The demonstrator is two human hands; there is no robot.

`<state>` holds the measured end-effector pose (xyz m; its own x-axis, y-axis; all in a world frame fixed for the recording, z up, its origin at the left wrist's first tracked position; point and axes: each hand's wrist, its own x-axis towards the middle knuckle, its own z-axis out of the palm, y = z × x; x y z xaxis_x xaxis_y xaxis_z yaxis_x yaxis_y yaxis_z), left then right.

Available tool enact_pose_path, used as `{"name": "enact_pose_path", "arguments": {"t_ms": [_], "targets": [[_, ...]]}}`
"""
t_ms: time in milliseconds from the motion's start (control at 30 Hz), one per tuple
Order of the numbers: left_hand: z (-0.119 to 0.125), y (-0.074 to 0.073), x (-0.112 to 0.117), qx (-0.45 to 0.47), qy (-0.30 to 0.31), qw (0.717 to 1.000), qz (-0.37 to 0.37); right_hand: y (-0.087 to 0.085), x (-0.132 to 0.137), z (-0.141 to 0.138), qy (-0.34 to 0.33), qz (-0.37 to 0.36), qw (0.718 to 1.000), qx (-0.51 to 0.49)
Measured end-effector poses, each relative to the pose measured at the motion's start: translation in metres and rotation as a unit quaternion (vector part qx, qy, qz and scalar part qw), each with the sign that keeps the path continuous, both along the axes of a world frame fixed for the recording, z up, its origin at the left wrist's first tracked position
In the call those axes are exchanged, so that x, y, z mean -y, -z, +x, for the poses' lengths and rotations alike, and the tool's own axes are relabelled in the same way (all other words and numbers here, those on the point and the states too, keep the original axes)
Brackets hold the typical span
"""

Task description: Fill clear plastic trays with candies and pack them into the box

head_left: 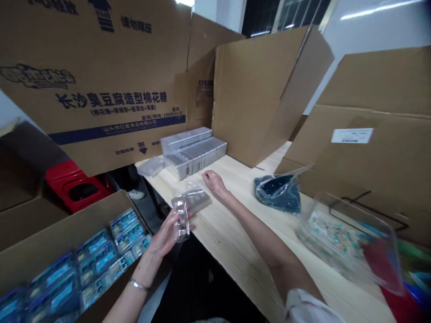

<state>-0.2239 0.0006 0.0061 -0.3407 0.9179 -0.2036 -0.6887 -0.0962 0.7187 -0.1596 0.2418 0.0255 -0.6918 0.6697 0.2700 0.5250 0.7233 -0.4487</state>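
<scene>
At the left, an open cardboard box [50, 251] holds rows of blue-labelled packets [96, 258]. Just right of it, the left hand [164, 237] cradles a clear plastic blister tray [181, 219], fingers curled closely around its lower part. The tray stands in the hand with its long axis running near to far, tilting slightly, its narrow end pointing far. Just beyond lies a second clear tray [195, 199] on the pale wood counter [235, 233], between both hands. The right hand [213, 181] rests on the counter, loosely curled and holding nothing. Stacked clear trays [193, 154] sit far off. Further right lie a clear bag of dark blue pieces [278, 193] and a blurred, tilted clear tub [343, 237].
</scene>
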Motion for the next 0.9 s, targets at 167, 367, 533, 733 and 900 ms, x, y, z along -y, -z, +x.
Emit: {"name": "enact_pose_path", "arguments": {"t_ms": [167, 367, 533, 733, 900], "targets": [[-0.009, 0.0, -0.009, 0.021, -0.015, 1.0, 0.013, 0.027, -0.007, 0.011, -0.109, 0.007, 0.994, -0.003], [-0.015, -0.003, -0.002, 0.015, -0.013, 1.0, 0.016, 0.05, -0.036, 0.046, -0.167, -0.006, 0.983, 0.076], [-0.02, 0.0, 0.004, 0.011, -0.007, 1.0, 0.002, 0.064, -0.029, 0.063, -0.094, 0.055, 0.989, 0.095], [-0.013, -0.001, 0.002, 0.01, 0.001, 1.0, -0.008, 0.059, -0.039, 0.043, -0.019, 0.035, 0.997, 0.072], [-0.005, -0.013, 0.003, -0.001, 0.025, 1.0, 0.011, 0.042, -0.054, 0.027, 0.025, 0.003, 1.0, 0.008]]}}
